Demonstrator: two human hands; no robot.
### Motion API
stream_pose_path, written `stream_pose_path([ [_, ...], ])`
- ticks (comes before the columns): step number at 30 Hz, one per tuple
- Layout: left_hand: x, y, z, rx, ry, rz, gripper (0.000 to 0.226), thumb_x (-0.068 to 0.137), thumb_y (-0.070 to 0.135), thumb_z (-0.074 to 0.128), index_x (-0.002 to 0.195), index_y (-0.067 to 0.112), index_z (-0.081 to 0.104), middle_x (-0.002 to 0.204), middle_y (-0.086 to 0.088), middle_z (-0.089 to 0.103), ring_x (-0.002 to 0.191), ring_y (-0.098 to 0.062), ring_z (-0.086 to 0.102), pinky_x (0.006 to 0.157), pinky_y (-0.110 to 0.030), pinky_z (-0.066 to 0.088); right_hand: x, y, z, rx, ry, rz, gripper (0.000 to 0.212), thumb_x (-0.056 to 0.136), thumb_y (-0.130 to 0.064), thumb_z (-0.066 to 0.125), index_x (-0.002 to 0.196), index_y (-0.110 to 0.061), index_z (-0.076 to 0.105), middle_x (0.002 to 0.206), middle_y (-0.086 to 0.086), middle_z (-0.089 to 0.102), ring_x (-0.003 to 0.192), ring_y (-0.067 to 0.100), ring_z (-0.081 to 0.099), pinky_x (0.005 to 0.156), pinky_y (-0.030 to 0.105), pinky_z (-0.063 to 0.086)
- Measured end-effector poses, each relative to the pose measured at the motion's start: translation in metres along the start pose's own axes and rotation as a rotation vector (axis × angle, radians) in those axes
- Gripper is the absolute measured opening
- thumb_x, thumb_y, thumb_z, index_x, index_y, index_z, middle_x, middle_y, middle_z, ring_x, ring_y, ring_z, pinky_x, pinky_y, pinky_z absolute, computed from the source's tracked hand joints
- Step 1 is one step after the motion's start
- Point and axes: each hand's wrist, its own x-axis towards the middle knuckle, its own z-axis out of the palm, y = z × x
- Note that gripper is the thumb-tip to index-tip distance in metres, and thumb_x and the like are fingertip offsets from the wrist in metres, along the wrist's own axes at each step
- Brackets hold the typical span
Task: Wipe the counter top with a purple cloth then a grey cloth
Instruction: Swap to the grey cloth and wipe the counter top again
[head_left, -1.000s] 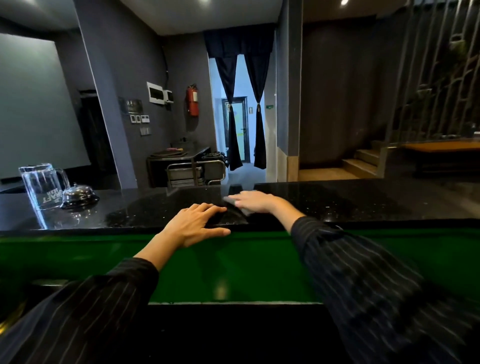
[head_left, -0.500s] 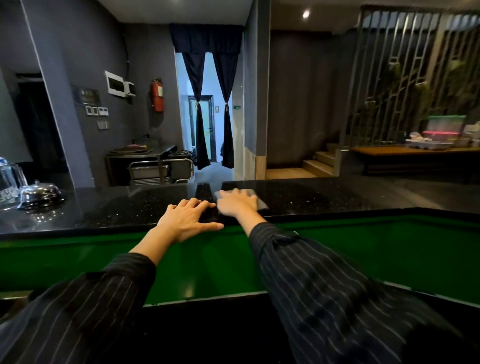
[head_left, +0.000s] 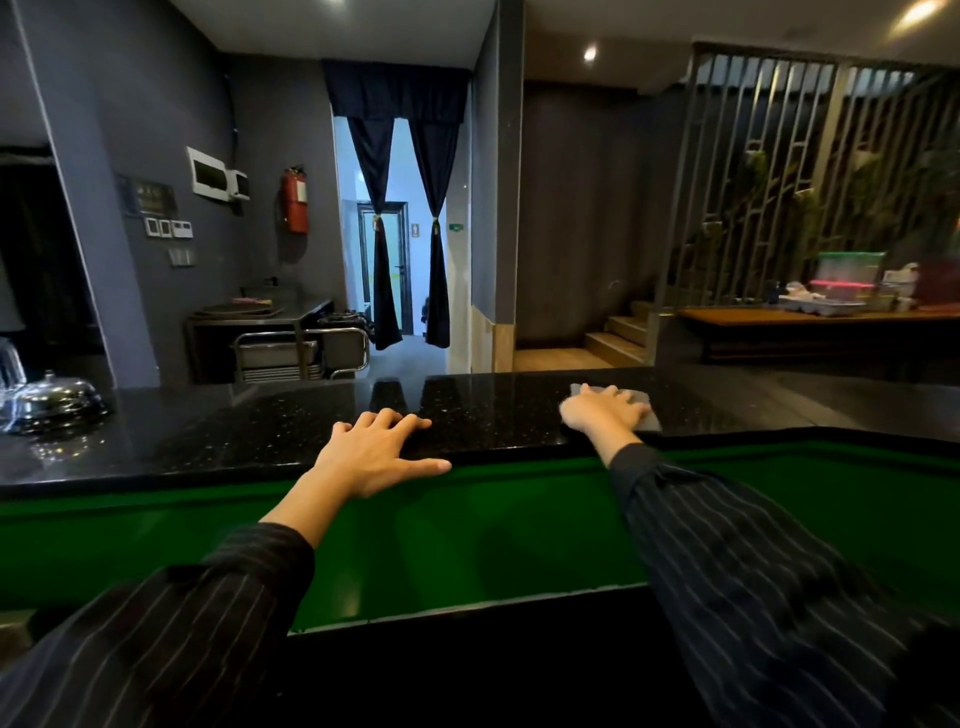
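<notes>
The black speckled counter top runs across the view, above a green front panel. My right hand lies flat, palm down, on a grey cloth on the counter to the right of centre; the cloth shows only past the fingers. My left hand rests flat on the counter's near edge, fingers spread, holding nothing. No purple cloth is in view.
A shiny metal domed dish and part of a glass jug stand on the counter at the far left. Beyond the counter are a metal trolley, a curtained doorway and steps to the right.
My right hand has slid the grey cloth to the right along the counter, away from my left hand. The left hand stays on the near edge. The view has turned right.
</notes>
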Motion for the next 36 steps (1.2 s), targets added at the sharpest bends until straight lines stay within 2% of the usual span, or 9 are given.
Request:
stream_pose_path([
  [2, -0.001, 0.001, 0.000, 0.004, -0.011, 0.001, 0.098, 0.058, 0.092, 0.018, 0.143, 0.043, 0.022, 0.152, 0.000, 0.029, 0.139, -0.027, 0.028, 0.109, -0.054, 0.025, -0.018, -0.036, 0.005, -0.027, 0.007, -0.021, 0.062, 0.095, -0.048, 0.034, 0.152, -0.027, 0.023, 0.158, 0.019, 0.021, 0.144, 0.042, 0.017, 0.113, 0.061, 0.013],
  [7, -0.004, 0.005, -0.006, -0.026, -0.041, -0.028, 0.103, 0.055, 0.093, 0.017, 0.144, 0.042, 0.022, 0.152, -0.001, 0.029, 0.139, -0.028, 0.029, 0.110, -0.053, 0.025, -0.064, -0.095, 0.022, -0.003, -0.023, -0.535, 0.056, 0.097, -0.041, 0.029, 0.152, -0.033, 0.023, 0.160, 0.012, 0.021, 0.146, 0.038, 0.016, 0.114, 0.062, 0.014],
  [10, -0.002, 0.004, -0.008, -0.032, -0.076, -0.003, 0.108, 0.050, 0.096, 0.014, 0.144, 0.044, 0.021, 0.153, 0.000, 0.028, 0.140, -0.027, 0.027, 0.110, -0.053, 0.024, -0.052, -0.080, 0.011, -0.011, -0.112, -0.690, 0.055, 0.099, -0.044, 0.027, 0.153, -0.038, 0.016, 0.163, 0.004, 0.016, 0.149, 0.031, 0.014, 0.117, 0.058, 0.013],
  [16, -0.004, -0.056, -0.023, 0.031, -0.102, 0.062, 0.093, 0.054, 0.099, 0.016, 0.138, 0.061, 0.015, 0.156, 0.008, 0.022, 0.144, -0.018, 0.018, 0.113, -0.055, 0.021, 0.010, -0.035, 0.001, 0.020, -0.088, -0.504, 0.055, 0.101, -0.046, 0.023, 0.154, -0.037, 0.014, 0.164, 0.001, 0.010, 0.150, 0.029, 0.009, 0.117, 0.057, 0.006],
  [22, -0.006, -0.073, -0.006, -0.039, -0.064, 0.037, 0.080, 0.060, 0.095, 0.019, 0.135, 0.067, 0.011, 0.157, 0.010, 0.022, 0.143, -0.015, 0.020, 0.116, -0.049, 0.022, 0.046, -0.100, 0.010, -0.008, -0.075, -0.381, 0.061, 0.100, -0.054, 0.023, 0.155, -0.030, 0.016, 0.163, 0.010, 0.012, 0.149, 0.036, 0.010, 0.118, 0.056, 0.007],
  [25, -0.005, -0.075, -0.007, -0.039, -0.056, 0.025, 0.081, 0.060, 0.094, 0.020, 0.136, 0.066, 0.012, 0.156, 0.010, 0.023, 0.143, -0.016, 0.021, 0.115, -0.049, 0.023, 0.048, -0.153, 0.015, -0.028, -0.086, -0.453, 0.062, 0.098, -0.056, 0.026, 0.154, -0.031, 0.017, 0.162, 0.012, 0.016, 0.147, 0.039, 0.014, 0.116, 0.057, 0.011],
  [29, -0.006, -0.074, -0.005, -0.059, -0.063, 0.009, 0.080, 0.059, 0.095, 0.022, 0.134, 0.068, 0.012, 0.156, 0.013, 0.023, 0.143, -0.014, 0.019, 0.114, -0.051, 0.022, 0.049, -0.233, 0.036, -0.098, -0.165, -0.661, 0.074, 0.085, -0.068, 0.021, 0.153, -0.039, 0.017, 0.164, 0.003, 0.011, 0.149, 0.036, 0.011, 0.116, 0.062, 0.011],
  [33, -0.006, -0.074, -0.008, -0.057, -0.086, -0.005, 0.087, 0.055, 0.097, 0.020, 0.136, 0.066, 0.011, 0.157, 0.013, 0.020, 0.144, -0.015, 0.017, 0.114, -0.055, 0.021, 0.003, -0.262, 0.032, -0.129, -0.190, -0.849, 0.061, 0.098, -0.057, 0.021, 0.154, -0.038, 0.007, 0.164, 0.006, 0.004, 0.151, 0.034, 0.006, 0.118, 0.059, 0.006],
  [36, -0.007, -0.073, -0.007, -0.039, -0.085, -0.012, 0.083, 0.060, 0.094, 0.022, 0.137, 0.064, 0.012, 0.157, 0.013, 0.020, 0.145, -0.015, 0.018, 0.114, -0.053, 0.022, -0.006, -0.252, 0.026, -0.148, -0.243, -0.993, 0.057, 0.104, -0.046, 0.021, 0.156, -0.031, 0.003, 0.164, 0.006, 0.001, 0.151, 0.031, 0.000, 0.121, 0.049, 0.001],
])
